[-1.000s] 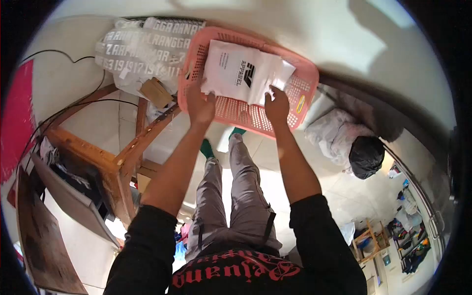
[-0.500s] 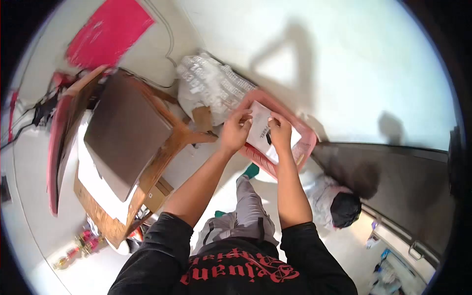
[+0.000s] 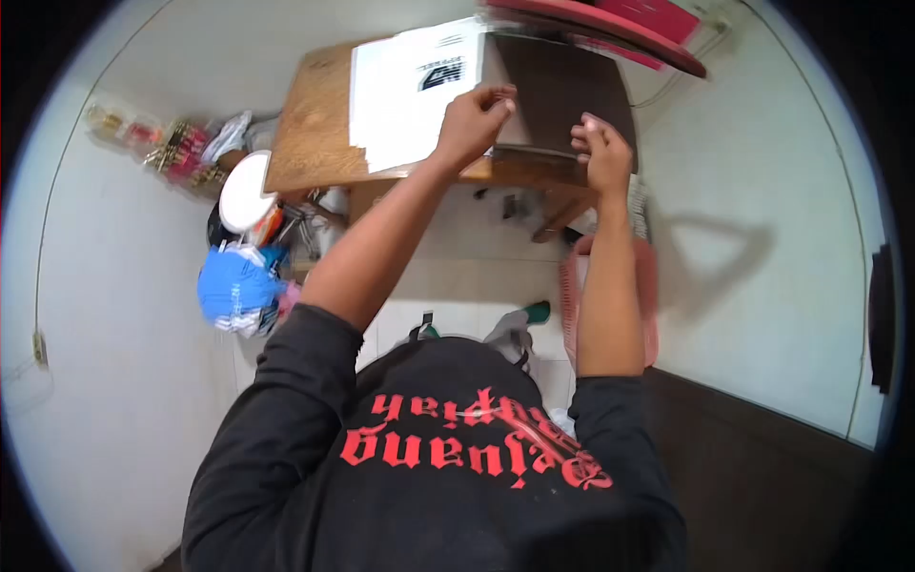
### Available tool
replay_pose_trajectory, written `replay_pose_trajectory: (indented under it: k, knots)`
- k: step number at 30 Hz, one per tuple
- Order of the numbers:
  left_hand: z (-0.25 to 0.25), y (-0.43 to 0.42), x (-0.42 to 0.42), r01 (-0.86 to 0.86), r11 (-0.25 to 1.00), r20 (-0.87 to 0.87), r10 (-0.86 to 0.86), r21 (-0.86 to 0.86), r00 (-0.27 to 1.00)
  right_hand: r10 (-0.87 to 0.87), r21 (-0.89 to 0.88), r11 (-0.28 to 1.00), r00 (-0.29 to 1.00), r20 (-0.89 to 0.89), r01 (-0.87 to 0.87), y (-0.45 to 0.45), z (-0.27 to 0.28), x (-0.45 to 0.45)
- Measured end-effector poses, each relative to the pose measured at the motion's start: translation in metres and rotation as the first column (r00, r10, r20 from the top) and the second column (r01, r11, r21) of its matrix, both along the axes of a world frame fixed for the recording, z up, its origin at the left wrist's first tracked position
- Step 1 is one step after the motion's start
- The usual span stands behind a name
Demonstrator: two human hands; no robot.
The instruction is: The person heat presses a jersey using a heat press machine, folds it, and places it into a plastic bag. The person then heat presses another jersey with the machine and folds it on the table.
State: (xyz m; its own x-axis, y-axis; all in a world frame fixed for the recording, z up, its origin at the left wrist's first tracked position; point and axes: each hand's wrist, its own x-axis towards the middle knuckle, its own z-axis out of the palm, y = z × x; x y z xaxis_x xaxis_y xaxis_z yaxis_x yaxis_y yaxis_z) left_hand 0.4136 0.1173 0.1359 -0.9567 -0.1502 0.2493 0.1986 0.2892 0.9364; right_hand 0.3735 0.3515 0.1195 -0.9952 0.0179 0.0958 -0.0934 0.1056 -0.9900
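My left hand (image 3: 477,124) is raised over the front of the wooden table, fingers loosely curled with a small gap at the thumb and nothing visible in them. Beside it are flat white packages (image 3: 405,105) with a black printed logo, stacked on the table. My right hand (image 3: 602,154) hovers near the table's right front corner, in front of a dark brown panel (image 3: 562,95). Its fingers are bent, slightly apart, and appear to hold nothing. Below my right forearm stands a pink basket (image 3: 650,305), partly hidden by the arm, with something white inside.
The wooden table (image 3: 315,124) has a red-edged board (image 3: 610,30) along its back. To the left are a round white lid (image 3: 248,191) and a blue bag (image 3: 233,286). Walls flank both sides, and a dark surface (image 3: 743,458) lies at lower right.
My view has turned left from the basket to the table. Both hands have come away from the white package in the basket and now hover by the table.
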Motion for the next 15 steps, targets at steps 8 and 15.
replay_pose_trajectory:
  k: [8,15]
  knots:
    - [0.049,-0.21,0.105,-0.472,0.864,-0.075,0.49,0.176,0.868,0.425,0.088,0.904,0.899,-0.101,-0.418,-0.226,0.088,0.012]
    - [0.035,-0.284,0.152,-0.64,0.714,-0.086,0.684,0.285,0.725,0.66,0.131,0.751,0.734,-0.16,-0.647,-0.336,0.105,0.025]
